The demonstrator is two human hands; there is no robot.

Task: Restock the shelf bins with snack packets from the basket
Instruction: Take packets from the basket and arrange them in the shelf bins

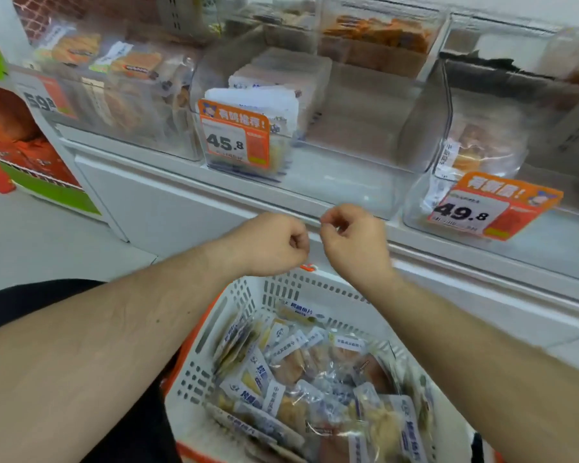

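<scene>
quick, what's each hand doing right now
Left hand: fist closed, nothing visible in it.
Right hand: fingers curled; cannot tell whether it pinches anything.

Both forearms bare, no sleeves in view; black garment [20,299] at lower left.

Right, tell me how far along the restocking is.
Partly done at best: the bin behind the 45.8 tag holds packets on its left side only, the rest bare. In hand: nothing, the left hand and right hand are curled and hold no packet above the basket. Left: the many snack packets there.
</scene>
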